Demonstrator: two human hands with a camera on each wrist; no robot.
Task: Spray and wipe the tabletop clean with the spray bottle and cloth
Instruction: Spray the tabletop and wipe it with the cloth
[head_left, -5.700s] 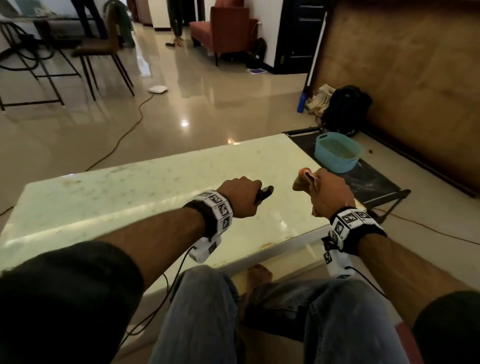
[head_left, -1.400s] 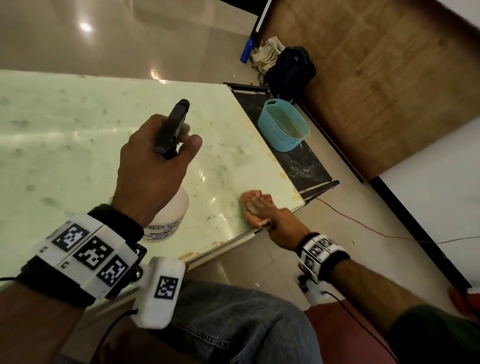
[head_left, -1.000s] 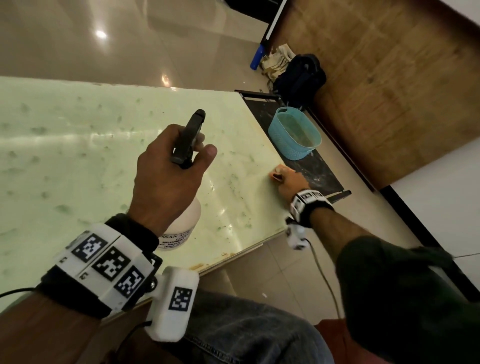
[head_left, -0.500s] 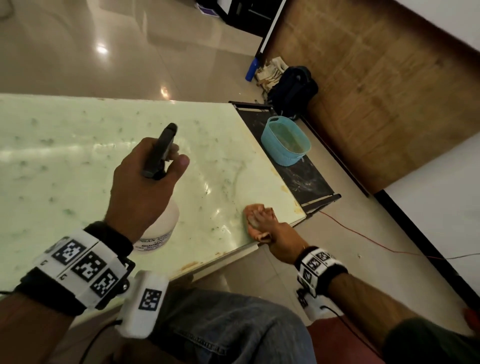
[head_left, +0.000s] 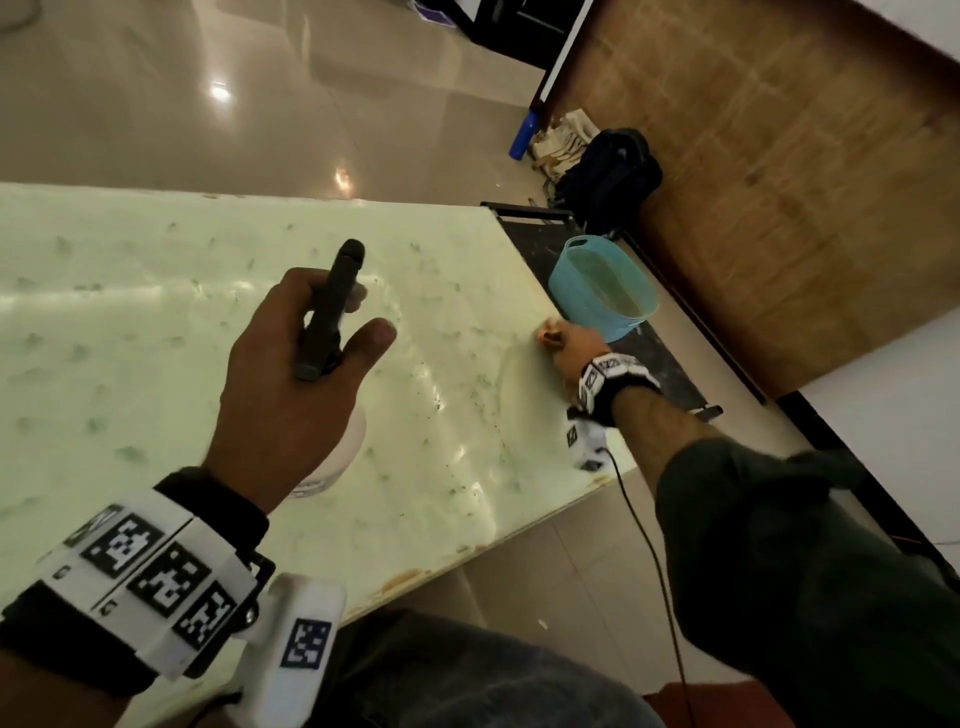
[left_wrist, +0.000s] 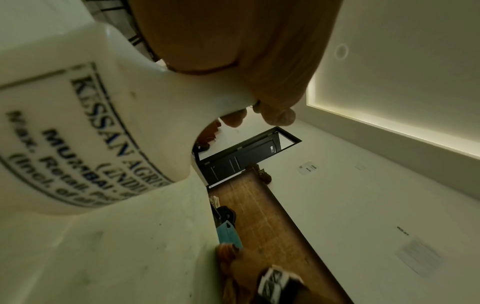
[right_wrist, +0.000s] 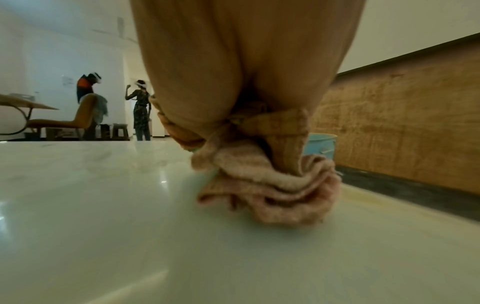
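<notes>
While the left hand (head_left: 291, 374) grips the spray bottle (left_wrist: 85, 131) above the tabletop (head_left: 156, 395), the right hand (head_left: 569, 345) presses a bunched cloth (right_wrist: 270, 193) at its far right edge. Wiping is underway; next likely calls for sweeping across the remaining specks.

Partly readable blue print "KISSAN AGRI…", "MUMBAI", "Max. Retail Pr…" on the white spray bottle (left_wrist: 85, 127)

Glossy beige floor tiles (head_left: 249, 119) catch a ceiling light beyond the left hand (head_left: 291, 374). Past the right hand (head_left: 574, 348) stands a blue basket (head_left: 602, 291) (on a dark mat (head_left: 660, 358)), then a wood-panelled wall (head_left: 779, 182).
</notes>
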